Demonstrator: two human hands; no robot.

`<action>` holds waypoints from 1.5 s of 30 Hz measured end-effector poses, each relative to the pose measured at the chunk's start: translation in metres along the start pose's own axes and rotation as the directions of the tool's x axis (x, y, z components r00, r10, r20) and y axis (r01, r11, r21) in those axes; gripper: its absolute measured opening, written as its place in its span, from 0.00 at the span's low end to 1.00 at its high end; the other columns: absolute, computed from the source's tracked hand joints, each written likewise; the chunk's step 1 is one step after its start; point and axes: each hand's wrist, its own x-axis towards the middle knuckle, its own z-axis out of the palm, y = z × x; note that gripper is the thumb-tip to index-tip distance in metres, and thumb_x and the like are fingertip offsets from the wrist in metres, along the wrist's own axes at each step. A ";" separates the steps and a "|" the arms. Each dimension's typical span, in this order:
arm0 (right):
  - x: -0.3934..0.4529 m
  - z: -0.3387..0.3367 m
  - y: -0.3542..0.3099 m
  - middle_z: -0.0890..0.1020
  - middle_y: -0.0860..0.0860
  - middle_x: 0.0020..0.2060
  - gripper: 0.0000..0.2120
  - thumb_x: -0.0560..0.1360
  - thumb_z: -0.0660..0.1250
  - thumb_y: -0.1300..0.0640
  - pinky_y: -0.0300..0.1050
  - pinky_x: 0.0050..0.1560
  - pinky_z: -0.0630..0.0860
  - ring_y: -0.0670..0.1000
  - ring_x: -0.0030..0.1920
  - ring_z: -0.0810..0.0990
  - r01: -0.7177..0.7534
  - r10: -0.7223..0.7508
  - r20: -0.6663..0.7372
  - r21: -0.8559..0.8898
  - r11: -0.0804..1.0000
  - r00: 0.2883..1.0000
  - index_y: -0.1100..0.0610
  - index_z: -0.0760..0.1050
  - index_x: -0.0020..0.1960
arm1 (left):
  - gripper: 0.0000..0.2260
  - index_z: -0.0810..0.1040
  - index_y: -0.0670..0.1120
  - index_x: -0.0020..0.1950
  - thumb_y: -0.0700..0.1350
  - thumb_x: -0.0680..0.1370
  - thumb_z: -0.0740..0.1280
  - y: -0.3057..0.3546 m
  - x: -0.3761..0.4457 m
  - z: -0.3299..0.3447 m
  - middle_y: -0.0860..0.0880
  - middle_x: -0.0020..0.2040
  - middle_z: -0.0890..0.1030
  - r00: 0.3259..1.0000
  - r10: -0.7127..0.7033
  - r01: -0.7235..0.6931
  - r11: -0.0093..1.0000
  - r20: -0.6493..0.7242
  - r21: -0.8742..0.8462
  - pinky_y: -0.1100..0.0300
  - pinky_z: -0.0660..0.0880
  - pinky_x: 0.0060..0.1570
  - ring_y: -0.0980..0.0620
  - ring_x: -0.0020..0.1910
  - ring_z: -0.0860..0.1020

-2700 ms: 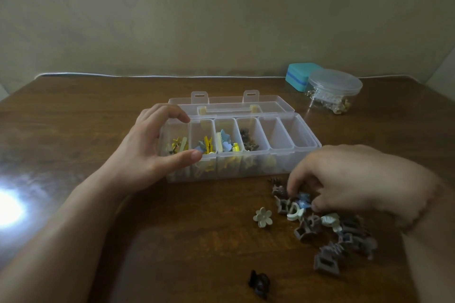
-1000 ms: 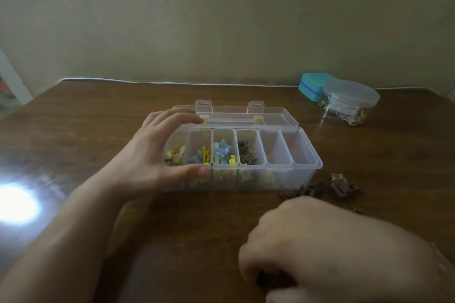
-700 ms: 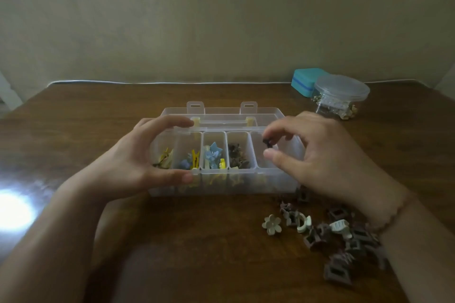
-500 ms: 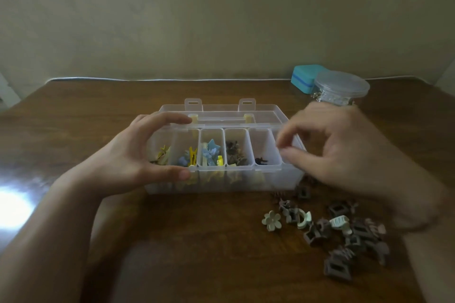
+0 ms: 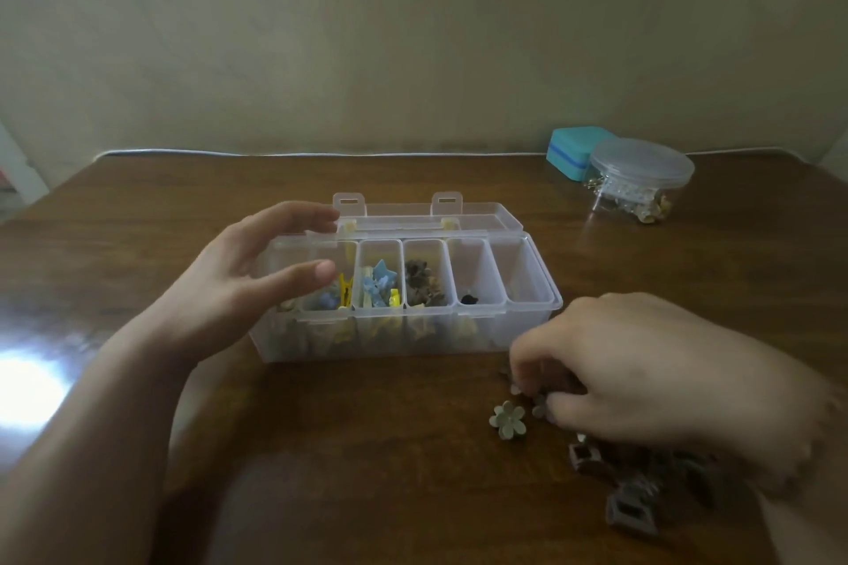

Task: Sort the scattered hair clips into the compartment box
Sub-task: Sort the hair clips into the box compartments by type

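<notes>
Since half a second ago, your right hand [image 5: 651,374] has dropped from beside the box's right end to the loose clips at lower right of the frame, and a small dark clip [image 5: 469,299] now lies alone in the fifth compartment from the left. Your right fingertips [image 5: 527,374] curl down into the pile of hair clips [image 5: 633,491]; whether they have closed on one cannot be told, since the hand hides them. A pale flower clip [image 5: 507,420] sits apart, just left of that hand.

Your left hand [image 5: 238,289] is held open around the left end of the compartment box [image 5: 404,335], at frame centre, thumb over the front rim and fingers over the rear rim; firm contact cannot be confirmed. The lid [image 5: 426,216] lies folded back behind the box. Yellow clips [image 5: 345,289] fill the second compartment, blue clips [image 5: 378,287] the third, brown clips [image 5: 422,287] the fourth; the sixth shows nothing.

At upper right of the frame a lidded clear jar [image 5: 640,179] stands touching or just in front of a teal case [image 5: 573,149] on the wooden table [image 5: 137,216].
</notes>
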 end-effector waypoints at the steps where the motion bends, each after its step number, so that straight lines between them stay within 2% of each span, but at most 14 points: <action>1: 0.000 -0.001 0.002 0.76 0.38 0.41 0.09 0.76 0.64 0.48 0.36 0.41 0.73 0.39 0.42 0.74 0.001 -0.001 0.002 0.029 1.000 1.000 0.39 0.73 0.55 | 0.27 0.77 0.64 0.62 0.68 0.64 0.68 0.000 0.000 0.001 0.62 0.61 0.78 1.000 -0.005 0.005 1.000 -0.005 -0.004 0.37 0.71 0.63 0.56 0.65 0.75; 5: -0.009 -0.013 0.012 0.79 0.39 0.42 0.12 0.75 0.67 0.48 0.38 0.39 0.76 0.40 0.43 0.78 0.053 -0.060 0.020 0.254 0.966 0.998 0.34 0.71 0.54 | 0.29 0.78 0.63 0.62 0.67 0.62 0.70 0.000 -0.001 0.000 0.60 0.61 0.78 1.000 -0.019 0.019 1.000 0.017 -0.001 0.37 0.71 0.63 0.52 0.64 0.75; 7: -0.011 -0.018 0.014 0.79 0.36 0.44 0.09 0.73 0.68 0.49 0.33 0.39 0.75 0.38 0.44 0.79 0.152 -0.096 -0.158 0.396 0.906 0.983 0.38 0.74 0.51 | 0.30 0.77 0.65 0.61 0.66 0.59 0.71 0.002 -0.001 0.000 0.62 0.59 0.77 0.999 -0.016 0.015 1.000 0.044 0.024 0.39 0.71 0.63 0.53 0.62 0.75; 9: -0.005 -0.015 0.012 0.80 0.37 0.40 0.04 0.71 0.69 0.50 0.30 0.37 0.72 0.38 0.41 0.78 0.250 -0.030 -0.463 0.422 0.871 0.886 0.43 0.77 0.45 | 0.30 0.77 0.66 0.60 0.66 0.58 0.71 0.004 -0.001 0.000 0.66 0.57 0.76 0.996 -0.009 0.004 0.999 0.084 0.050 0.40 0.71 0.63 0.54 0.62 0.74; 12: 0.017 0.002 0.006 0.77 0.38 0.37 0.03 0.71 0.66 0.48 0.35 0.39 0.71 0.40 0.41 0.75 0.131 0.070 -0.635 0.264 0.956 0.770 0.44 0.76 0.45 | 0.30 0.76 0.66 0.61 0.65 0.58 0.72 0.006 -0.001 0.000 0.66 0.57 0.76 0.994 -0.009 0.003 0.998 0.112 0.055 0.40 0.71 0.62 0.53 0.62 0.74; 16: 0.026 0.009 0.011 0.78 0.38 0.41 0.06 0.74 0.65 0.48 0.42 0.46 0.73 0.40 0.46 0.75 0.135 0.024 -0.618 0.210 0.968 0.786 0.46 0.79 0.47 | 0.29 0.76 0.67 0.60 0.67 0.59 0.70 0.005 -0.002 0.000 0.68 0.57 0.75 0.995 -0.015 0.008 0.998 0.102 0.066 0.41 0.70 0.63 0.56 0.63 0.72; 19: 0.011 -0.002 0.005 0.77 0.36 0.36 0.02 0.73 0.65 0.46 0.34 0.38 0.73 0.40 0.41 0.76 0.259 -0.066 -0.616 0.230 0.938 0.785 0.42 0.75 0.43 | 0.29 0.76 0.66 0.61 0.68 0.60 0.69 0.004 -0.001 -0.001 0.69 0.57 0.75 0.997 -0.028 0.022 0.997 0.076 0.070 0.42 0.71 0.63 0.59 0.62 0.73; 21: 0.002 -0.006 0.000 0.77 0.35 0.37 0.04 0.72 0.65 0.44 0.30 0.37 0.72 0.36 0.41 0.76 0.285 -0.181 -0.444 0.179 0.942 0.878 0.39 0.75 0.46 | 0.30 0.76 0.66 0.61 0.68 0.60 0.70 0.004 -0.001 0.000 0.68 0.57 0.76 0.998 -0.031 0.027 0.998 0.061 0.064 0.43 0.72 0.63 0.59 0.61 0.74; 24: -0.003 -0.002 -0.005 0.76 0.32 0.53 0.17 0.73 0.67 0.42 0.34 0.51 0.72 0.33 0.51 0.74 0.258 -0.247 -0.136 0.067 0.964 0.959 0.33 0.68 0.60 | 0.31 0.75 0.66 0.62 0.68 0.59 0.71 0.005 -0.001 0.000 0.65 0.59 0.76 0.998 -0.026 0.023 0.999 0.063 0.048 0.41 0.72 0.63 0.55 0.61 0.75; 29: 0.006 0.008 -0.006 0.71 0.34 0.59 0.20 0.74 0.66 0.53 0.40 0.49 0.70 0.38 0.52 0.70 0.290 -0.293 -0.073 -0.044 0.956 0.953 0.36 0.68 0.61 | 0.35 0.76 0.65 0.64 0.70 0.58 0.72 0.004 0.000 -0.001 0.61 0.60 0.78 0.995 -0.031 0.033 0.999 0.090 -0.018 0.38 0.71 0.64 0.52 0.63 0.75; 35: 0.001 -0.003 0.002 0.79 0.34 0.51 0.13 0.73 0.68 0.44 0.38 0.52 0.75 0.37 0.53 0.76 0.330 -0.315 -0.133 0.106 0.938 0.940 0.37 0.74 0.57 | 0.40 0.77 0.64 0.62 0.77 0.53 0.70 0.006 -0.001 -0.001 0.62 0.59 0.78 0.993 -0.046 0.052 0.997 0.108 -0.052 0.37 0.71 0.64 0.53 0.63 0.75; 38: -0.001 -0.009 0.011 0.80 0.37 0.44 0.10 0.71 0.69 0.43 0.33 0.38 0.72 0.44 0.40 0.78 0.354 -0.189 -0.457 0.310 0.882 0.869 0.41 0.78 0.52 | 0.39 0.77 0.64 0.62 0.77 0.54 0.71 0.005 -0.001 -0.002 0.62 0.58 0.78 0.992 -0.049 0.054 0.998 0.113 -0.040 0.37 0.71 0.63 0.52 0.63 0.76; 41: 0.014 -0.002 0.013 0.79 0.39 0.43 0.09 0.73 0.68 0.43 0.34 0.38 0.69 0.43 0.40 0.76 0.232 0.064 -0.696 0.323 0.918 0.715 0.44 0.79 0.51 | 0.36 0.77 0.66 0.62 0.74 0.55 0.72 0.005 -0.002 -0.001 0.64 0.56 0.77 0.993 -0.054 0.056 0.998 0.107 -0.012 0.38 0.71 0.63 0.52 0.62 0.75; 45: 0.025 0.006 0.009 0.77 0.37 0.51 0.18 0.73 0.60 0.36 0.38 0.44 0.71 0.39 0.51 0.73 0.009 0.088 -0.613 0.154 0.988 0.785 0.43 0.77 0.57 | 0.37 0.77 0.65 0.62 0.75 0.55 0.71 0.005 -0.001 -0.001 0.64 0.57 0.78 0.993 -0.058 0.059 0.998 0.107 -0.006 0.38 0.71 0.64 0.51 0.63 0.75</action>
